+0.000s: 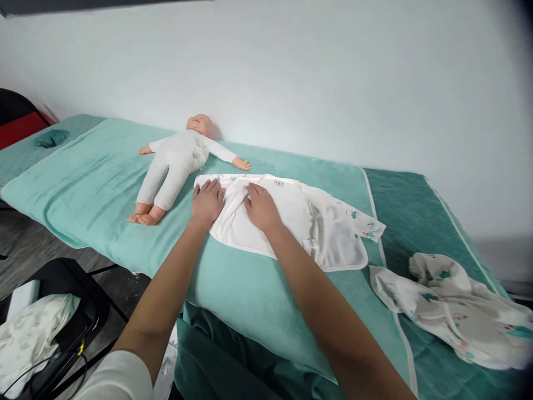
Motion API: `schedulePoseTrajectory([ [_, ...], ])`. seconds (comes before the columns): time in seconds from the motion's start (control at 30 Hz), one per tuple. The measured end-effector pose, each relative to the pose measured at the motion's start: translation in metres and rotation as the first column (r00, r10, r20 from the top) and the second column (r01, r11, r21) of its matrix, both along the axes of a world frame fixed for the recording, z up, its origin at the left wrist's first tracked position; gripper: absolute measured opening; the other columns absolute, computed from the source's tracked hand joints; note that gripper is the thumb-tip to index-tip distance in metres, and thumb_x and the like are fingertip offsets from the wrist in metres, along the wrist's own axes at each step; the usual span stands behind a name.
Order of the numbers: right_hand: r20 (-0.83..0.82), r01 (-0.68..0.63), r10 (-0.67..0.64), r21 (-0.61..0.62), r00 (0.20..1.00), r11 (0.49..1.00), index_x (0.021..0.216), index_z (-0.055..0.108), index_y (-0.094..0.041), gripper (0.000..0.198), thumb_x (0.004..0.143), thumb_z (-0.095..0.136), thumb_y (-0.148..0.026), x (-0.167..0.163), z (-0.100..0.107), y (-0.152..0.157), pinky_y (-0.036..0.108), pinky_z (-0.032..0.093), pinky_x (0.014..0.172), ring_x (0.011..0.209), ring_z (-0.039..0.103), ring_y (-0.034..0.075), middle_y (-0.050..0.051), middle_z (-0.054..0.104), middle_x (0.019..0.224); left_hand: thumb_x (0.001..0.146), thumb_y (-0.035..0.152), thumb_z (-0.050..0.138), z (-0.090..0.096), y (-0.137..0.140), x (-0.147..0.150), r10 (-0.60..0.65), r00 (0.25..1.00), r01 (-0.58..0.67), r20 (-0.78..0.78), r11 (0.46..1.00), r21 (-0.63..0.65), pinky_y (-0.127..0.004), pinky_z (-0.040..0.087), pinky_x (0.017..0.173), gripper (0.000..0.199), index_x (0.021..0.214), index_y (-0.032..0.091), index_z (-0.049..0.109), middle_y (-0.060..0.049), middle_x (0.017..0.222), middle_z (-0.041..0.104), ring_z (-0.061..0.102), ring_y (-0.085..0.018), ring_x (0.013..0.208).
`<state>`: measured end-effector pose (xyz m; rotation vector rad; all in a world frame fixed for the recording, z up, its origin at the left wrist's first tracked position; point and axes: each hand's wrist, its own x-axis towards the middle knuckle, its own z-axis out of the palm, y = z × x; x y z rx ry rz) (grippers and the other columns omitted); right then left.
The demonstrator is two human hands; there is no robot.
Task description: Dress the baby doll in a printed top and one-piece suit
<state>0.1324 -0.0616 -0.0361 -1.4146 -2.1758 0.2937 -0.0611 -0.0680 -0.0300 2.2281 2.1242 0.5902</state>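
Note:
A white baby shirt with printed sleeves lies spread on the green sheet, its front panels parted and the cloth wrinkled. My left hand rests on its left side near the printed sleeve, fingers stretched out over the cloth. Beside it, my right hand lies on the front panel with thumb and fingers apart, touching a raised fold. Behind and left of the shirt, a baby doll in a white cloth body lies on its back, arms spread.
The green sheet covers a padded bed against the white wall. Crumpled printed baby clothing lies at the right. At lower left, a black chair holds patterned cloth and a white box; a cable hangs there.

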Motion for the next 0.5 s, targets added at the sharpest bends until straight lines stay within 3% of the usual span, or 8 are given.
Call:
schedulePoseTrajectory([
  [0.13, 0.017, 0.035, -0.035, -0.015, 0.999, 0.999, 0.142, 0.058, -0.008, 0.046, 0.1, 0.045, -0.02, 0.0, 0.0, 0.001, 0.05, 0.036, 0.124, 0.146, 0.046, 0.033, 0.019, 0.053, 0.156, 0.108, 0.038, 0.034, 0.0, 0.001, -0.002, 0.122, 0.992, -0.123, 0.042, 0.992, 0.023, -0.058, 0.024, 0.128, 0.048, 0.14, 0.016, 0.061, -0.013, 0.162, 0.051, 0.039, -0.03, 0.155],
  [0.27, 0.026, 0.038, -0.038, -0.014, 0.999, 0.999, 0.143, 0.058, -0.007, 0.046, 0.101, 0.045, -0.021, 0.001, -0.001, 0.002, 0.05, 0.035, 0.125, 0.147, 0.046, 0.033, 0.019, 0.052, 0.158, 0.105, 0.037, 0.044, 0.004, -0.008, -0.003, 0.032, 0.992, -0.043, 0.122, 0.995, 0.089, -0.05, 0.035, 0.123, 0.034, 0.114, 0.019, 0.071, -0.012, 0.138, 0.07, 0.056, -0.029, 0.139],
  [0.33, 0.009, 0.031, -0.031, -0.01, 0.999, 0.999, 0.141, 0.059, -0.008, 0.044, 0.101, 0.045, -0.021, 0.002, -0.002, 0.003, 0.051, 0.035, 0.124, 0.147, 0.046, 0.033, 0.018, 0.053, 0.157, 0.102, 0.039, 0.051, 0.003, -0.017, -0.002, -0.01, 0.987, -0.008, 0.158, 0.993, 0.118, -0.047, 0.042, 0.116, 0.027, 0.102, 0.021, 0.071, -0.011, 0.131, 0.073, 0.059, -0.029, 0.132],
  [0.5, -0.14, 0.048, -0.045, 0.021, 0.989, 0.999, 0.13, 0.065, -0.012, 0.038, 0.1, 0.044, -0.022, 0.003, -0.004, 0.007, 0.052, 0.041, 0.118, 0.137, 0.052, 0.033, 0.018, 0.063, 0.144, 0.089, 0.037, 0.072, -0.006, -0.041, -0.001, 0.121, 0.969, -0.156, 0.215, 0.976, 0.15, -0.053, 0.046, 0.107, 0.018, 0.088, 0.021, 0.065, -0.014, 0.129, 0.07, 0.058, -0.036, 0.128],
])
